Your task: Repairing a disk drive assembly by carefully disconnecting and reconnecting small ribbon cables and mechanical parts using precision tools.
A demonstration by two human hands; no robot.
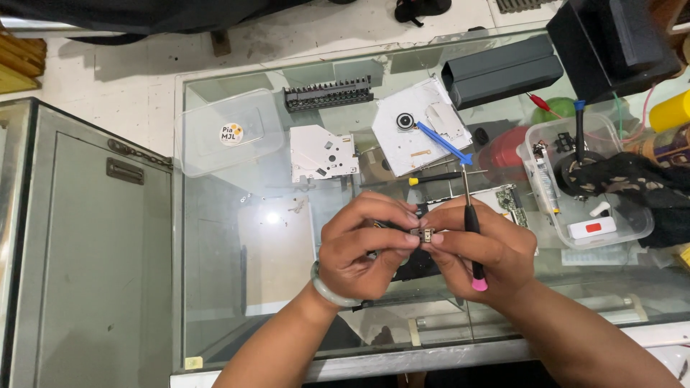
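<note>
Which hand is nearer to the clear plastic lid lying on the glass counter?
Left. The left hand is below and to the right of the clear lid; the right hand sits farther right, beyond it.

The surface (237,287) is the glass top of a display counter with a metal frame. On it lie a clear plastic lid (228,133) at the far left, a black rack of screwdriver bits (328,93), two white metal drive covers (321,152) (420,126), a dark grey rectangular box (502,70), and a clear plastic tub (586,183) with small parts at the right.
</note>
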